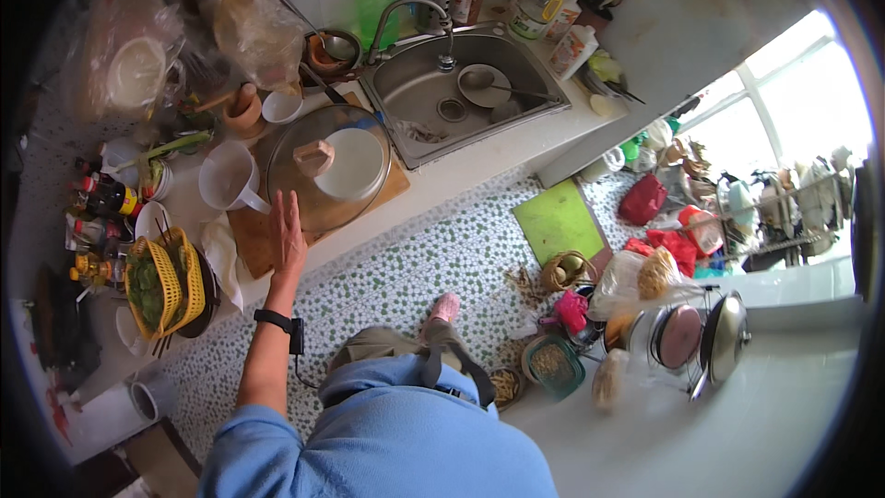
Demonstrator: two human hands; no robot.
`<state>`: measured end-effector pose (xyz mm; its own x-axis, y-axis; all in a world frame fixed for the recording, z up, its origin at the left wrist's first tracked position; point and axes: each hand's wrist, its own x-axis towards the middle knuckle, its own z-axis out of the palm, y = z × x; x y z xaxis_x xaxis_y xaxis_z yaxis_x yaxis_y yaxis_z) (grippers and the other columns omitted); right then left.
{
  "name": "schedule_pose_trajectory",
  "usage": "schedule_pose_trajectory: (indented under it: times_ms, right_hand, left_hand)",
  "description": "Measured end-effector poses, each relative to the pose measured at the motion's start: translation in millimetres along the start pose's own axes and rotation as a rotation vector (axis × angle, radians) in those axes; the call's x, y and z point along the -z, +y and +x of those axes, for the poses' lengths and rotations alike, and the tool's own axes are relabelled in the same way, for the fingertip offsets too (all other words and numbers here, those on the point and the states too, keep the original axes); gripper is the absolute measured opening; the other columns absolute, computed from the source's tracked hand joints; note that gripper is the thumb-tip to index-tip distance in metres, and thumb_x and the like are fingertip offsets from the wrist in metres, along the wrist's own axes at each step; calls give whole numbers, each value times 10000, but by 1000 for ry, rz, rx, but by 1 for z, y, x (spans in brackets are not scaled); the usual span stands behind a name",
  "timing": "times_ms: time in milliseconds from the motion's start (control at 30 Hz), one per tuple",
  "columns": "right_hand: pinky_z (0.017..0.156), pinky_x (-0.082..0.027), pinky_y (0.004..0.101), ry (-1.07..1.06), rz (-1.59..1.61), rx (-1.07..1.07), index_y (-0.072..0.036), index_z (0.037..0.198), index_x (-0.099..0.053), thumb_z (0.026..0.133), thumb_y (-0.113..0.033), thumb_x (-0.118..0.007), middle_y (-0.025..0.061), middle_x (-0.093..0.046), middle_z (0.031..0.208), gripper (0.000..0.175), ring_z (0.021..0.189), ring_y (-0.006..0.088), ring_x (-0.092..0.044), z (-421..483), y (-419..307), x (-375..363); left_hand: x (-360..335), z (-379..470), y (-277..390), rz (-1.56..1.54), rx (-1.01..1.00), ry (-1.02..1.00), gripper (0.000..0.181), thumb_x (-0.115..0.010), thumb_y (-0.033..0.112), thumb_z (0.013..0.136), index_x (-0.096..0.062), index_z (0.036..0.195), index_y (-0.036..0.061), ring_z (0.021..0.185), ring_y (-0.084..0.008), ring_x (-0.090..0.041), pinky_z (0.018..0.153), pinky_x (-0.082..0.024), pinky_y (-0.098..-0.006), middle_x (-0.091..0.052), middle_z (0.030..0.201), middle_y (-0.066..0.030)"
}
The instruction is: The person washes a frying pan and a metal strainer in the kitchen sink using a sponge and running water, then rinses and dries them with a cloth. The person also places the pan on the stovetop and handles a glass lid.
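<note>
My left hand [287, 243] is raised before the counter, fingers stretched out, holding nothing. It appears beside the near rim of a round glass lid with a wooden knob [314, 158]; whether they touch I cannot tell. Through the glass shows a white bowl [356, 166], over a wooden cutting board [252, 242]. Close to my fingertips is the handle of a white plastic jug [227, 176]. A white cloth [222, 259] hangs at the counter edge, left of my wrist. My right hand is out of view.
A steel sink [408, 97] holds a white bowl with a ladle [477, 79]. Yellow plastic baskets [162, 283] with leafy greens stand at the left, near several sauce bottles [104, 197]. On the floor are a green mat [560, 221], a wicker basket [567, 270] and bags.
</note>
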<state>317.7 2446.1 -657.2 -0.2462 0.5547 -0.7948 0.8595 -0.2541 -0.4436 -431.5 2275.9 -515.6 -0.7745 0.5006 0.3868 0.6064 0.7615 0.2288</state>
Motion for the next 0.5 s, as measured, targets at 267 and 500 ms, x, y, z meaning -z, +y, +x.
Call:
schedule_pose_trajectory:
  times_ms: [267,500]
  right_hand:
    - [684,-453,355,127,-606,951,-7,890,-605,915,-232,-515,127,-608,793,244,738,192,-565,229,-493,242]
    - [730,-485,271,-598,-187,883,-74,1133,-617,940,-198,-522,23,-634,978,249,863,109,-586,270,-817,85]
  left_hand:
    - [-5,26,44,75,123,-26,794,-492,-176,714,-330,1419,150,1301,-377,-344,1046,-351,-459,-324,1436,-170]
    - [18,58,59,122,209,42,765,-495,-196,675,-419,1371,112,1278,-341,-392,1072,-327,-471,-427,1371,-147]
